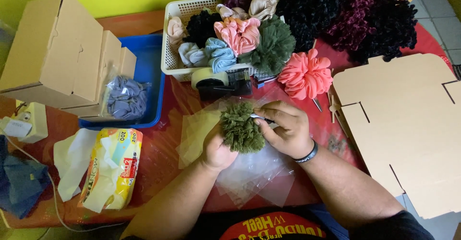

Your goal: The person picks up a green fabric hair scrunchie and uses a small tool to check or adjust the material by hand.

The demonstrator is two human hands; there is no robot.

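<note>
Just above the clear plastic sheets [254,173] lying nearest me, I am cupping an olive-green ruffled scrunchie [241,128] in my left hand [217,151], fingers curled loosely round its underside. My right hand [285,129] is pressing against the scrunchie's right edge, thumb and fingers pinched nearly closed there; something thin and pale is showing at the tips, and I cannot tell what it is. The scrunchie looks light, soft and springy, likely to crush under a hard squeeze, so I judge a gentle hold round its gathered middle is best. Left of the scrunchie a yellow tissue pack [113,170] is lying. Just beyond it a tape dispenser [221,82] is standing, then a white basket [174,53] full of scrunchies, with cardboard boxes [57,53] far to the left.
</note>
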